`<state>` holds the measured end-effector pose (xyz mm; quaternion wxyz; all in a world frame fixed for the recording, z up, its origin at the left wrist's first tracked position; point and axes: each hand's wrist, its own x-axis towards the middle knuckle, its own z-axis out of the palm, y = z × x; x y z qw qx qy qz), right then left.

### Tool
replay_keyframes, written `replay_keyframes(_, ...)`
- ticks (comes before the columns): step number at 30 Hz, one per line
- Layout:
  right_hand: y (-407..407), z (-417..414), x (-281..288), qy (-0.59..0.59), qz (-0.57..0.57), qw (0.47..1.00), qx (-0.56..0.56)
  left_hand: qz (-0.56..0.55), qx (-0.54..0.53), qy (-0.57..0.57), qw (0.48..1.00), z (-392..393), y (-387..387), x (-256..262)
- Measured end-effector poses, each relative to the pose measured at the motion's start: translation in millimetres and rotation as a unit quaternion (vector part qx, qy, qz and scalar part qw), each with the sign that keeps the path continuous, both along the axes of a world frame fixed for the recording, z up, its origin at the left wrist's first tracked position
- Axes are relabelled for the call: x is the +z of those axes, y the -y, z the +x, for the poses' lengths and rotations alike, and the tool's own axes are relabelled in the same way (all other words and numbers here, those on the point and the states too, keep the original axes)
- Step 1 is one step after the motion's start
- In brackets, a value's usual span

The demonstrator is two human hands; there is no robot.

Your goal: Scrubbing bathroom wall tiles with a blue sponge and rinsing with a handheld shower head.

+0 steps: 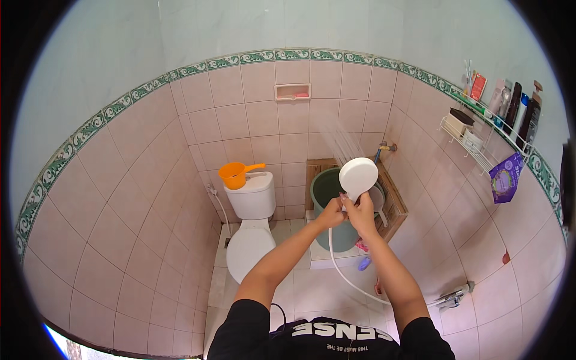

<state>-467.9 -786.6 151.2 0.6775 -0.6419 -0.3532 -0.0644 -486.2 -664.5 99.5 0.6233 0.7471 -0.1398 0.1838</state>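
Both of my hands hold a white shower head (358,174) by its handle, above a green plastic bucket (320,191). My left hand (331,213) grips low on the handle, beside my right hand (361,211). Water sprays from the head up and to the left in the view, towards the pink tiled back wall (294,118). From the handle a white hose (335,263) curves down and right to a metal wall valve (453,298). The contact of the fingers with the handle is partly hidden.
A white toilet (249,247) stands left, with an orange dipper (233,175) on its tank. A wire shelf (490,159) with several bottles hangs on the right wall. A white-handled dipper (382,218) is beside the bucket, on a raised tiled ledge (317,262).
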Motion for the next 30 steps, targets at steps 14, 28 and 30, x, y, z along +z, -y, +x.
replay_keyframes(14, 4.6, 77.0, 118.5, -0.23, -0.005, 0.916, 0.33, -0.03, -0.096, -0.047, 0.994, -18.1, -10.8, 10.9)
replay_keyframes(28, -8.4, 110.2, 76.9, -0.235, -0.088, 0.937, 0.244, -0.049, -0.094, -0.034, 0.994, -5.8, -13.9, 1.3)
replay_keyframes(30, 2.9, 111.3, 66.6, -0.208, -0.14, 0.949, 0.191, -0.087, -0.089, -0.045, 0.991, -4.8, -12.4, -1.8)
